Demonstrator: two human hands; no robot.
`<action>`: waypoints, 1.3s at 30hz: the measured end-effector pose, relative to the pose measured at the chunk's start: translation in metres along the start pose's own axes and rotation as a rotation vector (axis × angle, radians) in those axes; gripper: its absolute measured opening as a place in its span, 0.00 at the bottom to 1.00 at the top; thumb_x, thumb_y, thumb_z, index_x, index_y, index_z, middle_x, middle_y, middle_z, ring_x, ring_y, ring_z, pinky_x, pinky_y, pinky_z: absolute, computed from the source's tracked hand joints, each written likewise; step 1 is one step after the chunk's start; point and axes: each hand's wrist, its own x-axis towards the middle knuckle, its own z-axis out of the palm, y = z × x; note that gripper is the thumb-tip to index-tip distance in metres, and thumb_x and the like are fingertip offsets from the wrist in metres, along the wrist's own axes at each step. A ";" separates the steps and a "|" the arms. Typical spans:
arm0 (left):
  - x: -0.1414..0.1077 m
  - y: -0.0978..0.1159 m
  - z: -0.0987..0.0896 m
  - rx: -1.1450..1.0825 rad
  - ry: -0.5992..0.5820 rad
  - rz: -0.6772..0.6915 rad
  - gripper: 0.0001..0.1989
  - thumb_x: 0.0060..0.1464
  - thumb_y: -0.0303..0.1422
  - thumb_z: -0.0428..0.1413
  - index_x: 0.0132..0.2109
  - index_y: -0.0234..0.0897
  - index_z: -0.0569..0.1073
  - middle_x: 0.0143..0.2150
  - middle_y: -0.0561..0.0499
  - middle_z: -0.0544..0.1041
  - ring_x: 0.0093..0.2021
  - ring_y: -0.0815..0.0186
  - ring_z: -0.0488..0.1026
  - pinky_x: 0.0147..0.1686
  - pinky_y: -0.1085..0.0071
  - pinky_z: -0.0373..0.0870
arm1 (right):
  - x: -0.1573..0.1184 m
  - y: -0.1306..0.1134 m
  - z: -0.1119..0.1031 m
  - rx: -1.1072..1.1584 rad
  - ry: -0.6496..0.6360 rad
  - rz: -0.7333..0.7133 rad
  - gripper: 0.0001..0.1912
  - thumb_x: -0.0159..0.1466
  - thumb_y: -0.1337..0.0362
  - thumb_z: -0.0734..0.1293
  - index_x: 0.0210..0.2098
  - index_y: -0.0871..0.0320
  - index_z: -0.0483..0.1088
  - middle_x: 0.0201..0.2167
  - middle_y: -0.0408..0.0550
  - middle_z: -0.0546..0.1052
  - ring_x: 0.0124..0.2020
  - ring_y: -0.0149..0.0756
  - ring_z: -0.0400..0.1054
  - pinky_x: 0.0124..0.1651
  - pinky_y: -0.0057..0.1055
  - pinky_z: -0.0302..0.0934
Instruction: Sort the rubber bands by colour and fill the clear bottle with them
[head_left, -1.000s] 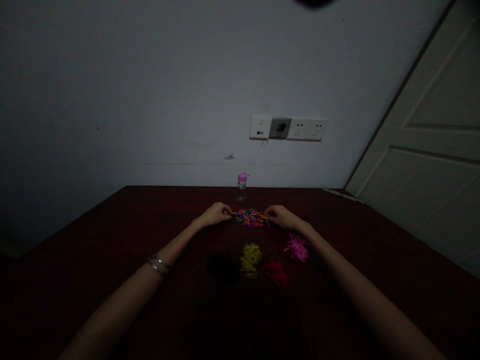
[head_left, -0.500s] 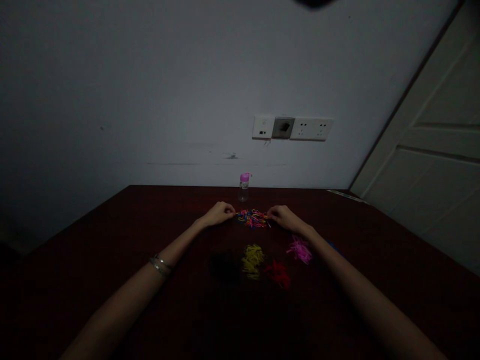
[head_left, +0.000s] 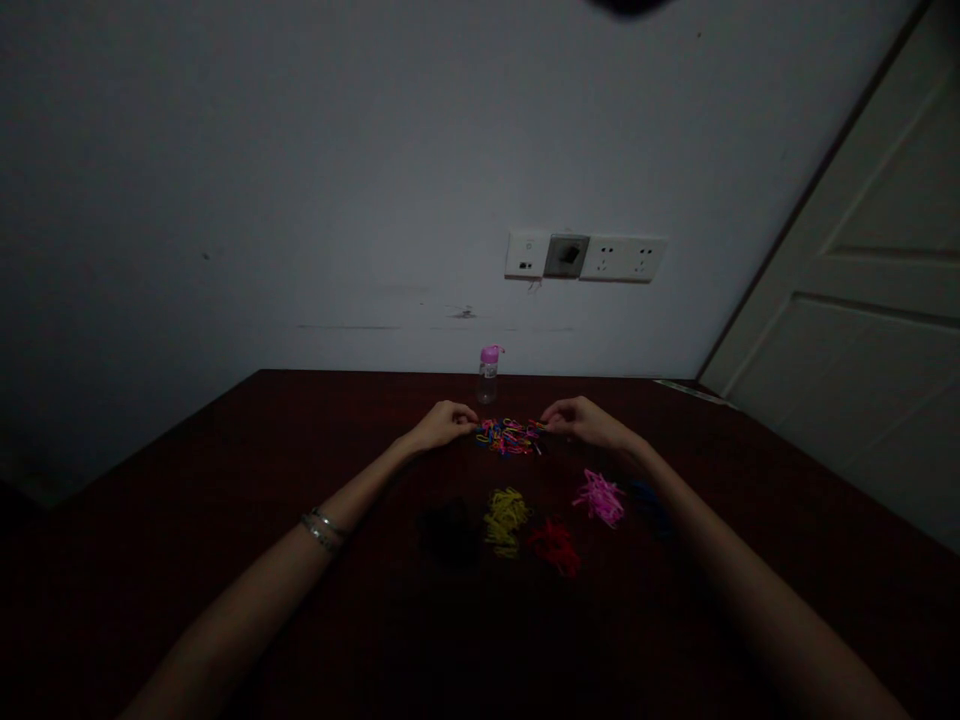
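A mixed heap of small coloured loops (head_left: pixel 508 437) lies on the dark red table between my hands. At its left edge is my left hand (head_left: pixel 448 423), thumb and fingertips pinched together; whatever they hold is too small to name. My right hand (head_left: pixel 577 418) touches the right edge with its fingers pinched, and the thing between them is also unclear. Nearer to me are a yellow pile (head_left: pixel 506 522), a red pile (head_left: pixel 556 547) and a pink pile (head_left: pixel 599 498). A dark blue pile (head_left: pixel 651 502) lies beside my right forearm, and a black pile (head_left: pixel 450 530) is barely visible.
Behind the heap stands a clear bottle (head_left: pixel 487 385) with a pink cap. The table (head_left: pixel 300 420) meets a grey wall with socket plates (head_left: pixel 621 258). A thin pale strip (head_left: pixel 690 391) lies at the back right, near a white door (head_left: pixel 870 300).
My right hand has moved slightly right and away from me, uncovering more of the blue pile. My left hand has shifted slightly right, towards the mixed heap.
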 end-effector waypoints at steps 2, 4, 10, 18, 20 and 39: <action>0.001 0.010 0.005 -0.023 0.004 0.027 0.16 0.48 0.33 0.52 0.43 0.30 0.72 0.29 0.50 0.72 0.28 0.72 0.64 0.28 0.77 0.58 | -0.001 -0.009 0.004 0.063 -0.053 -0.007 0.13 0.51 0.62 0.65 0.34 0.64 0.68 0.24 0.46 0.70 0.22 0.28 0.61 0.25 0.26 0.55; 0.004 0.022 0.012 -0.046 -0.017 0.074 0.18 0.47 0.33 0.53 0.46 0.31 0.71 0.29 0.51 0.71 0.27 0.72 0.63 0.27 0.77 0.58 | -0.002 -0.019 0.008 0.113 -0.092 -0.022 0.13 0.50 0.63 0.66 0.34 0.64 0.67 0.23 0.45 0.70 0.22 0.27 0.60 0.24 0.26 0.55; 0.011 0.047 0.022 -0.061 -0.109 0.157 0.15 0.48 0.32 0.51 0.42 0.30 0.74 0.28 0.50 0.73 0.26 0.72 0.63 0.27 0.77 0.58 | -0.003 -0.037 0.021 0.185 -0.155 -0.090 0.11 0.51 0.67 0.65 0.34 0.63 0.66 0.24 0.44 0.70 0.23 0.27 0.62 0.26 0.25 0.57; 0.008 0.054 0.017 -0.136 -0.161 0.142 0.16 0.47 0.33 0.54 0.43 0.29 0.74 0.29 0.49 0.74 0.25 0.73 0.63 0.25 0.77 0.57 | -0.003 -0.038 0.022 0.128 -0.121 -0.075 0.10 0.52 0.65 0.65 0.33 0.62 0.66 0.24 0.44 0.70 0.23 0.27 0.62 0.27 0.26 0.58; 0.007 0.055 0.017 -0.144 -0.180 0.162 0.15 0.48 0.34 0.53 0.41 0.29 0.75 0.28 0.49 0.74 0.25 0.73 0.63 0.26 0.77 0.57 | -0.002 -0.036 0.022 0.100 -0.117 -0.083 0.09 0.52 0.65 0.65 0.33 0.62 0.66 0.25 0.45 0.71 0.24 0.27 0.62 0.27 0.26 0.58; 0.016 -0.007 0.002 -0.064 -0.086 -0.020 0.16 0.43 0.34 0.56 0.38 0.28 0.75 0.26 0.50 0.73 0.25 0.72 0.63 0.25 0.77 0.57 | -0.012 -0.058 0.045 -0.035 -0.530 -0.058 0.08 0.49 0.71 0.63 0.29 0.62 0.72 0.22 0.44 0.73 0.24 0.28 0.66 0.25 0.23 0.60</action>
